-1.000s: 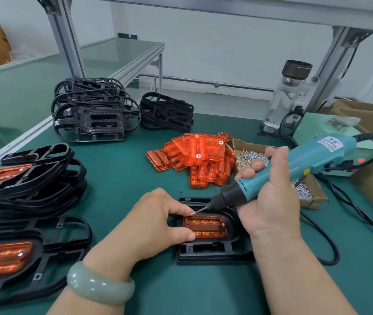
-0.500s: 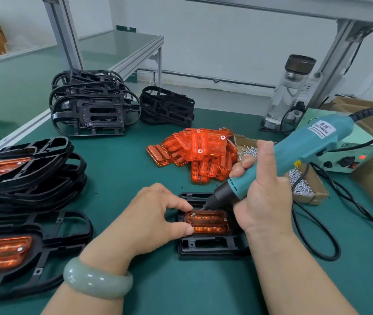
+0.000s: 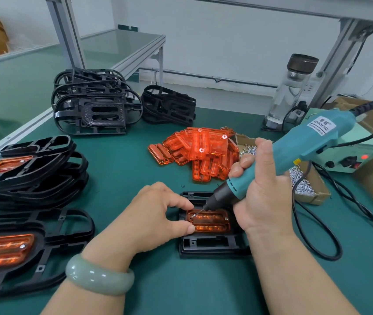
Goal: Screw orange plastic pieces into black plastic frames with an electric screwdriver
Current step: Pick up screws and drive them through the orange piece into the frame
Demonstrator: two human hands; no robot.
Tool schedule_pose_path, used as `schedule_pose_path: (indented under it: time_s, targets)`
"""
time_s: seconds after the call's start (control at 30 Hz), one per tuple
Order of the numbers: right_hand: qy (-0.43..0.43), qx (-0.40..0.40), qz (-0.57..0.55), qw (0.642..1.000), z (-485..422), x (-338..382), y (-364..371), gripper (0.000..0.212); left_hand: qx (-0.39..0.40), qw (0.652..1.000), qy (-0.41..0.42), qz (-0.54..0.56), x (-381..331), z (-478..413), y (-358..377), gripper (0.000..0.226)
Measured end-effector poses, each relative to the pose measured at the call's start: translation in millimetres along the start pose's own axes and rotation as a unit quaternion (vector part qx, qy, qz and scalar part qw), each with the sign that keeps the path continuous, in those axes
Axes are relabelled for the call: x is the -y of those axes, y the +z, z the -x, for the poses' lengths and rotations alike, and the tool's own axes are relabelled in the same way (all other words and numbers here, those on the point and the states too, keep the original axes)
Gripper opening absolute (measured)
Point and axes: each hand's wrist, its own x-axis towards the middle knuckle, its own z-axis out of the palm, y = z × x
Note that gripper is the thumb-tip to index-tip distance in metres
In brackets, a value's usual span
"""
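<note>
One hand [image 3: 263, 196] around tilted screwdriver [image 3: 306, 144]

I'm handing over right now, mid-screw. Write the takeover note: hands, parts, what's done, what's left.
Left hand pinches the left end of the orange piece, which sits in the frame.
Right hand grips the screwdriver, bit on the left screw.
Done: right screw looks in; finished frames are stacked at left.
Left: drive this screw, then fit the empty frames using the orange pile and screw box.
</note>
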Motion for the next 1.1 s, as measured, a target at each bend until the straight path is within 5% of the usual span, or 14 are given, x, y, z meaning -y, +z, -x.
schedule_pose_path:
  time_s: [0.33, 0.5, 1.1]
  targets:
    - [-0.016, 0.041, 0.016, 0.999, 2, 0, 3, 0.022, -0.003, 1.000, 0.004, -0.004, 0, -1, 0, 0.028]
    - [-0.017, 0.101, 0.031, 0.994, 3, 2, 10, 0.043, -0.003, 1.000, 0.002, -0.006, -1, -1, 1, 0.029]
    - [-0.047, 0.241, 0.099, 0.964, 10, -2, 27, 0.056, -0.007, 1.000, 0.021, -0.007, -4, -2, -1, 0.027]
